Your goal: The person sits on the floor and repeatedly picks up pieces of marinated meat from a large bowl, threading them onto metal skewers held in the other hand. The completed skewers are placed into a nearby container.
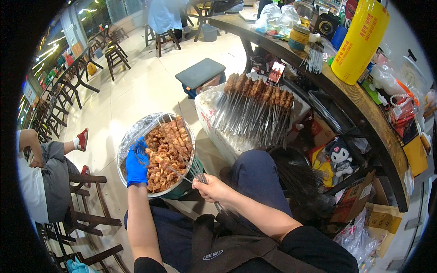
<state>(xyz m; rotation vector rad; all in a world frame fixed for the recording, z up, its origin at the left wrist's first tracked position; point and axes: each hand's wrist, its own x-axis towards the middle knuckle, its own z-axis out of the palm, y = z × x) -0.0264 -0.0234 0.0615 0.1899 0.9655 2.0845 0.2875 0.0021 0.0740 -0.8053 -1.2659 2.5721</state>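
My left hand (137,163), in a blue glove, is at the left side of a metal bowl (119,160) lined with clear plastic film. Its fingers curl against chunks of marinated raw meat (164,172); whether they grip a piece is hidden. Several metal skewers (196,167) are held in my bare right hand (209,189), near the bowl's right rim, one pointing over the meat. Skewers loaded with meat (174,133) lie on the heap in the bowl. Beyond, many more meat skewers (259,92) are stacked on a white box (211,131), meat ends away from me.
A curved wooden counter (372,112) runs along the right, carrying a yellow roll (360,44) and bags. A lit phone (276,72) stands behind the stack. At left, a person (56,184) sits near a wooden stool (92,218). A lidded bin (201,73) stands ahead.
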